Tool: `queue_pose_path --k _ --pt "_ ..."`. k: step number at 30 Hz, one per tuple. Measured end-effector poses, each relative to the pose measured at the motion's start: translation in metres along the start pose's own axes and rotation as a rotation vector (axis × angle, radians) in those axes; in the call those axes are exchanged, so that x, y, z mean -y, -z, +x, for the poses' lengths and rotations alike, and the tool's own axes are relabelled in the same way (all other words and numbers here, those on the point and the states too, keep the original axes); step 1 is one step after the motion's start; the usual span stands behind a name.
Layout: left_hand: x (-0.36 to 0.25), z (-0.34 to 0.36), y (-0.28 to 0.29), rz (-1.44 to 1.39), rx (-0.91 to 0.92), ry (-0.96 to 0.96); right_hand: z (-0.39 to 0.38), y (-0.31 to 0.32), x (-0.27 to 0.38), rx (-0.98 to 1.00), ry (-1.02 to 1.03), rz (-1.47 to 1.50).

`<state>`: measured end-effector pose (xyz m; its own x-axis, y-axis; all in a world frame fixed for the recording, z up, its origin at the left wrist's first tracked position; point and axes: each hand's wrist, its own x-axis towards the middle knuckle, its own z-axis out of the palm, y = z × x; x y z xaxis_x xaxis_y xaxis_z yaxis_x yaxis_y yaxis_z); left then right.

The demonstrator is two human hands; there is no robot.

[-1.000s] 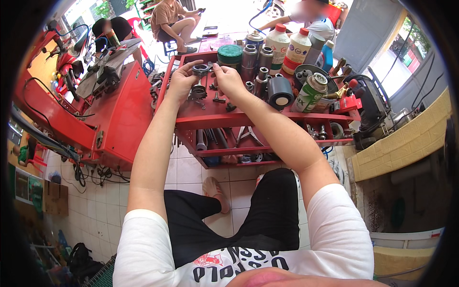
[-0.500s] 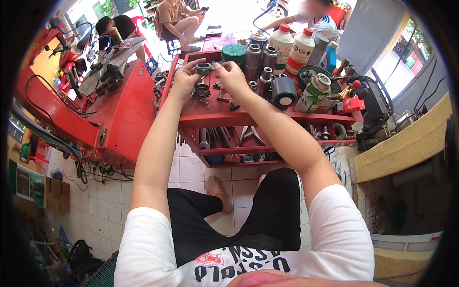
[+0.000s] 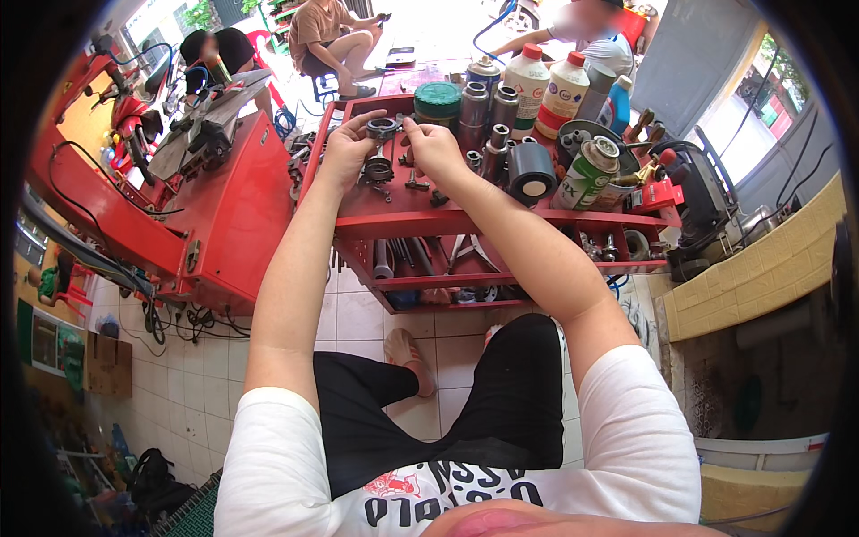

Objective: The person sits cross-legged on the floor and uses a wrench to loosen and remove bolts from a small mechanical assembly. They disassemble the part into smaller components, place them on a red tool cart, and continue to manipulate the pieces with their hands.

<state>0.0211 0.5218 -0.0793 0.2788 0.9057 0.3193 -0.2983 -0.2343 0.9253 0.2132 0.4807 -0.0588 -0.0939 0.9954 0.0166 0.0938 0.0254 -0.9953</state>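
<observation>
Above the left end of the red tool cart's top, my left hand (image 3: 344,148) pinches a dark round metal ring part (image 3: 382,126) between thumb and fingers. My right hand (image 3: 429,148) is closed at the ring's right side. At its fingertips is a small metal piece, too small to name. Below the ring, a dark ribbed round part (image 3: 378,168) rests on the cart top. Several small bolts and metal fittings (image 3: 415,180) lie beside it, under my right hand.
The red cart (image 3: 420,215) also carries a green-lidded jar (image 3: 438,101), tall metal sockets (image 3: 473,112), red-capped bottles (image 3: 527,80), a spray can (image 3: 588,170) and a black cylinder (image 3: 531,172). A red lift (image 3: 237,210) stands left. Other people sit beyond the cart.
Both hands stay in nearly the same place with the ring. The fingers of my right hand have curled in and turned slightly at the ring's side.
</observation>
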Motion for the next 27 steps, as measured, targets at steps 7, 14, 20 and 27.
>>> queue_pose_path --k 7,14,20,27 --pt "-0.001 -0.002 -0.005 0.006 -0.022 0.001 -0.003 -0.01 -0.003 -0.136 0.085 0.057" --pt "0.002 0.001 -0.003 0.022 -0.006 0.001 -0.002 -0.006 -0.006 -0.102 0.088 -0.011" --pt "0.0 -0.001 -0.003 0.035 -0.018 0.007 -0.008 -0.009 0.002 -0.1 0.028 0.091" --pt "0.001 0.0 -0.004 0.032 -0.008 0.005 0.001 -0.005 -0.008 -0.052 0.073 0.018"
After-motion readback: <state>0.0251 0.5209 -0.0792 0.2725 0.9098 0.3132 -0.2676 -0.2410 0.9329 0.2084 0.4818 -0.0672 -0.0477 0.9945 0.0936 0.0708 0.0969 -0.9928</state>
